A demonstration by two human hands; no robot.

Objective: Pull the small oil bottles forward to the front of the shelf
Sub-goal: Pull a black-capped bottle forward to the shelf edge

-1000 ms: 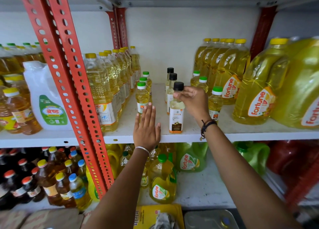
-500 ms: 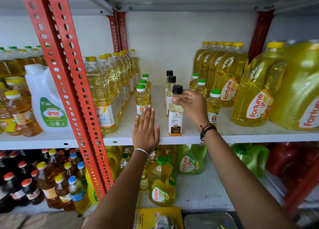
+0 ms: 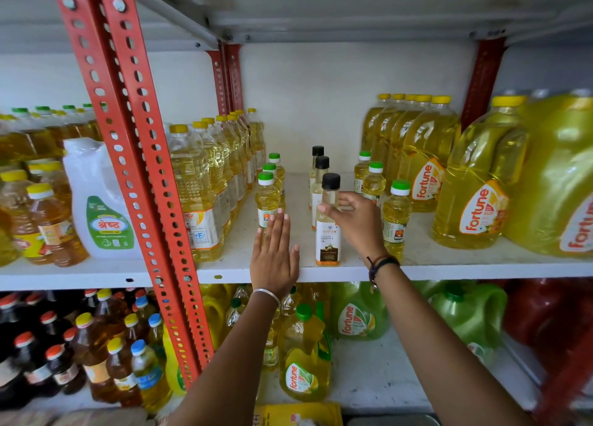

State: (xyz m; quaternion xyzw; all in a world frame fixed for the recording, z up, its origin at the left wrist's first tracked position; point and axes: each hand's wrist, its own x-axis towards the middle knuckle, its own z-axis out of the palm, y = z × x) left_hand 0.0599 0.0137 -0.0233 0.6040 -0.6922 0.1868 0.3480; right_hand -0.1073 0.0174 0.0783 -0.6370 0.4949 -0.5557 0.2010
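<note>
Three black-capped bottles (image 3: pixel 322 181) stood in a row running back from the shelf (image 3: pixel 449 266) edge, the front one (image 3: pixel 328 230) at the lip. The right hand (image 3: pixel 356 221) hovered just beside its neck, fingers spread and curled, loosened around the glass, not clamped. The left hand (image 3: pixel 274 257) lay flat and open on the shelf edge, just left of that bottle, fingertips near a green-capped bottle (image 3: pixel 267 199). More green-capped bottles (image 3: pixel 373 181) stood right of the hand. The front bottle's label read "COCONUT OIL"; the big jugs (image 3: pixel 475 197) at right read "fortune".
</note>
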